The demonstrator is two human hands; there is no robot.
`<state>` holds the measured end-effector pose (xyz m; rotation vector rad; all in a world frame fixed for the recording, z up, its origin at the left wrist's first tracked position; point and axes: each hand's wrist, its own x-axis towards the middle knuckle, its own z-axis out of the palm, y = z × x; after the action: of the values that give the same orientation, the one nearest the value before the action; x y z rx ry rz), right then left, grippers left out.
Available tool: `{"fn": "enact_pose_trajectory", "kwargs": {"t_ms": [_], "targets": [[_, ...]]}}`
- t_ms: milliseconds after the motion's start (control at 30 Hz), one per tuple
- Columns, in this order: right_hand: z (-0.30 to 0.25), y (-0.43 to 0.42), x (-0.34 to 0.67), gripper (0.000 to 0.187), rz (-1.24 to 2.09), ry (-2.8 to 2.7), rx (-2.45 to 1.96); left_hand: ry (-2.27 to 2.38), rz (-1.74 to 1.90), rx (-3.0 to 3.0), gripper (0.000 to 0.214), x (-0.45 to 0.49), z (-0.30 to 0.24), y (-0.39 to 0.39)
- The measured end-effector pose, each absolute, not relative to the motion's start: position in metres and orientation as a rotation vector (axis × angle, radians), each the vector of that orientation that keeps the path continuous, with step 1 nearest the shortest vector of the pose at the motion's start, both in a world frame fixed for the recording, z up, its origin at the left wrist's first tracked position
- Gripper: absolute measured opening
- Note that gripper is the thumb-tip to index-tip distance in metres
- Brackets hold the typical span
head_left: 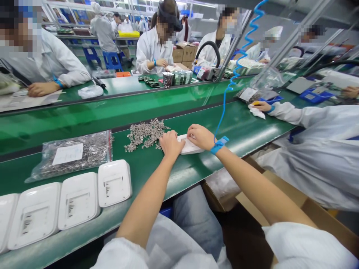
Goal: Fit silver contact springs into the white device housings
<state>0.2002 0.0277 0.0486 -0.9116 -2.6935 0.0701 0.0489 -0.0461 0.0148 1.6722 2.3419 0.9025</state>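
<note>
A white plastic housing (191, 148) lies on the green work surface in front of me, partly covered by my hands. My left hand (171, 145) grips its left end, the thumb lying over the edge and the fingers curled beside a heap of small metal clips (146, 134). Over the housing's recess, my right hand (201, 136) has its fingertips pinched together. Whatever is between those fingertips is too small and hidden to make out. A blue wrist strap (220, 145) with a coiled blue cord (235, 74) is around my right wrist.
To the left, several white housings (114, 183) stand in a row along the front edge, behind them a clear bag of metal parts (75, 153). A co-worker's hand (262, 106) holds a white cloth at right. Cardboard boxes (224, 194) sit below the table edge.
</note>
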Motion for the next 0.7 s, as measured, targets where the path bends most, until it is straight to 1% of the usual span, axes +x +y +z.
{"fn": "enact_pose_trajectory", "kwargs": {"t_ms": [267,400,533,700], "targets": [[0.042,0.029,0.189,0.010,0.093,-2.719,-0.981,2.343,0.830,1.685,0.024,0.050,0.014,-0.045],[0.043,0.029,0.185,0.010,0.103,-2.692,-1.099,2.331,0.755,1.717,0.022,0.051,0.014,-0.044],[0.045,0.026,0.184,0.008,0.003,-2.672,-1.173,2.343,0.730,1.702,0.021,0.051,0.016,-0.045],[0.041,0.006,0.202,0.024,-0.171,-2.772,-0.874,2.340,0.770,1.708,0.019,0.052,0.015,-0.049]]}}
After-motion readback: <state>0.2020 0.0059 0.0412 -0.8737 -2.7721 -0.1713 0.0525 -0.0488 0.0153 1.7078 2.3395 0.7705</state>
